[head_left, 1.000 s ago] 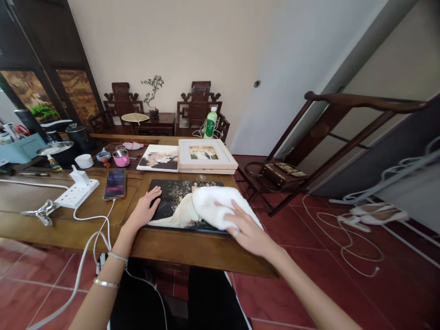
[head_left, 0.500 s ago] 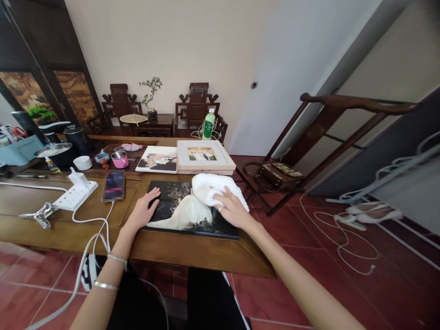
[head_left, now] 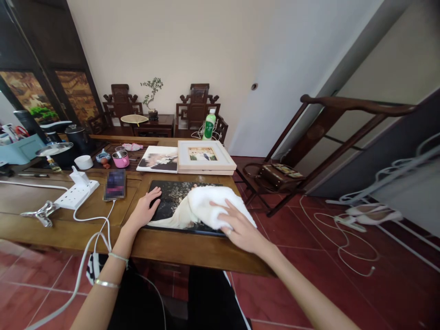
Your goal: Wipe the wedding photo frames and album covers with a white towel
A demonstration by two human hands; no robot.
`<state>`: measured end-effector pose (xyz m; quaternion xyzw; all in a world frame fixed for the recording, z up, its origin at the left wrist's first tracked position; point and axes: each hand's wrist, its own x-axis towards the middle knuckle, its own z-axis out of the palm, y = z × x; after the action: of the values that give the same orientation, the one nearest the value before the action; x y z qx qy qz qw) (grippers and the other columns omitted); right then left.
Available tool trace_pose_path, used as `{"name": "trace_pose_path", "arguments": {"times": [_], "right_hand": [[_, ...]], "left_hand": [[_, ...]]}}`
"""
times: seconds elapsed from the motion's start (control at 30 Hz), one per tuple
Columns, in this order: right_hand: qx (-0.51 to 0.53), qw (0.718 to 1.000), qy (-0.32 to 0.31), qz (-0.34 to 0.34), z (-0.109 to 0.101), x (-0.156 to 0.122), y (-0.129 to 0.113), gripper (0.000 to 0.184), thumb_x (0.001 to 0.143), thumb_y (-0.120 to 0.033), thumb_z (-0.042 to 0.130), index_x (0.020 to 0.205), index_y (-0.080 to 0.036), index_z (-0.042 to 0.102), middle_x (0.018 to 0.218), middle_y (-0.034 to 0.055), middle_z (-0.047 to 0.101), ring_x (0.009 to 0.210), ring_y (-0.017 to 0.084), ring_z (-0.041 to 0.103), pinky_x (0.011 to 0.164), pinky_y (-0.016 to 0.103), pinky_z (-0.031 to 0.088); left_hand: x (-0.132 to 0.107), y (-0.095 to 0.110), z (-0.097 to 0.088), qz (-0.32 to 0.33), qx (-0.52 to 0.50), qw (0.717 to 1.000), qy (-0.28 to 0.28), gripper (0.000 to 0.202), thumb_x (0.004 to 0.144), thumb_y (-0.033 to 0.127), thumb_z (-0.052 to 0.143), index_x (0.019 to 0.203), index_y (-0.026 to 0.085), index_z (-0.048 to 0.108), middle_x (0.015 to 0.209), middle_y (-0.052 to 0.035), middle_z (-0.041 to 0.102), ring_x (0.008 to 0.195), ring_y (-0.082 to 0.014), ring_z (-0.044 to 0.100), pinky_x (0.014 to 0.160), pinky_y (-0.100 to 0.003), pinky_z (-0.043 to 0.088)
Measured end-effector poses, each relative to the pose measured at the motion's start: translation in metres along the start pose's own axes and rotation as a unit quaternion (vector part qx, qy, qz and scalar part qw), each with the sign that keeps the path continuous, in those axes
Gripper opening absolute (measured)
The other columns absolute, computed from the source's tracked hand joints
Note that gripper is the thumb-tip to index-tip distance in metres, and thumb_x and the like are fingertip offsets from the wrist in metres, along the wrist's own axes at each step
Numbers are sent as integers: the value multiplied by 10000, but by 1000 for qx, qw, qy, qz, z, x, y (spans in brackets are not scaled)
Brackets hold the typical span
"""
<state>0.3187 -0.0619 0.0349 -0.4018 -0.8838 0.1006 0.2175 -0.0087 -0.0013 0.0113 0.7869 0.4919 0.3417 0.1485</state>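
A dark photo panel point(head_left: 169, 198), printed with a pale dress against a black background, lies flat at the table's near edge. My left hand point(head_left: 147, 208) rests on its left edge, fingers stretched out and holding nothing. With my right hand point(head_left: 242, 231) I grip a fluffy white towel point(head_left: 209, 199), pressed onto the panel's right half. The towel covers much of that half and hangs slightly past the right edge. Part of the picture is hidden under it.
Behind the panel are a white-framed photo point(head_left: 223, 158) and another print point(head_left: 151, 160). To the left lie a phone point(head_left: 115, 184), a power strip point(head_left: 77, 195) with white cables, and a pink cup point(head_left: 121, 159). A wooden chair point(head_left: 319, 121) stands at the right.
My right hand and the towel have moved toward me across the panel, now covering more of the printed dress. The left hand stays in place on the panel.
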Motion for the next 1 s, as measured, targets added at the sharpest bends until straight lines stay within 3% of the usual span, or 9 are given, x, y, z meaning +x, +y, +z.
{"name": "trace_pose_path", "arguments": {"times": [0.17, 0.27, 0.4, 0.53, 0.63, 0.73, 0.83, 1.0], "right_hand": [[0, 995, 31, 98, 4, 57, 52, 321, 825, -191, 428, 1044, -190, 663, 1208, 88, 655, 1230, 279, 511, 1139, 550, 199], [-1, 992, 45, 118, 5, 74, 66, 350, 849, -203, 398, 1092, -193, 650, 1199, 76, 661, 1202, 277, 532, 1140, 547, 189], [-12, 994, 45, 101, 7, 56, 50, 320, 815, -154, 403, 1022, -175, 647, 1313, 121, 583, 1272, 282, 469, 1139, 566, 160], [-29, 999, 22, 40, 7, 6, 4, 238, 771, -88, 423, 867, -167, 626, 1423, 176, 457, 1347, 273, 377, 1146, 563, 149], [-19, 1000, 1, -6, 6, -29, -32, 216, 709, -49, 443, 764, -202, 585, 1456, 128, 425, 1382, 262, 312, 1148, 582, 135], [-11, 999, -20, -41, 3, -42, -50, 216, 682, -40, 443, 727, -211, 566, 1435, 117, 455, 1393, 263, 287, 1139, 603, 143], [-11, 999, -20, -33, 1, -29, -39, 214, 713, -54, 442, 758, -200, 592, 1408, 154, 481, 1377, 262, 322, 1133, 592, 167], [-20, 1000, 2, 19, 6, 34, 15, 278, 783, -104, 426, 955, -181, 630, 1365, 167, 526, 1350, 261, 372, 1123, 579, 179]], "left_hand": [[0, 1, -1, -4, -7, 1000, 1, 380, 911, 339, 429, 1182, 158, 625, 1349, -125, 551, 1311, -227, 456, 1128, -450, 309], [0, 2, 0, -12, -8, 1000, 6, 374, 905, 338, 443, 1167, 149, 632, 1341, -128, 559, 1303, -236, 467, 1123, -448, 323], [0, 2, 2, -21, -15, 1000, 17, 348, 895, 329, 457, 1139, 167, 645, 1325, -111, 577, 1289, -238, 484, 1119, -445, 335], [0, 3, 2, -20, -15, 999, 22, 347, 892, 315, 460, 1136, 152, 645, 1326, -127, 573, 1288, -242, 484, 1120, -444, 334], [0, 3, 2, -17, -11, 1000, 18, 347, 894, 310, 452, 1140, 156, 643, 1328, -123, 571, 1292, -239, 481, 1120, -445, 334], [1, 2, 2, -14, -9, 1000, 14, 347, 896, 316, 448, 1141, 164, 641, 1329, -117, 572, 1295, -236, 476, 1122, -443, 330], [1, 1, 1, -9, -8, 1000, 12, 354, 899, 329, 445, 1142, 161, 640, 1332, -121, 569, 1299, -237, 471, 1123, -444, 325], [0, 0, 0, -7, -8, 1000, 5, 353, 903, 347, 448, 1151, 178, 634, 1339, -110, 565, 1306, -231, 462, 1125, -449, 317]]}}
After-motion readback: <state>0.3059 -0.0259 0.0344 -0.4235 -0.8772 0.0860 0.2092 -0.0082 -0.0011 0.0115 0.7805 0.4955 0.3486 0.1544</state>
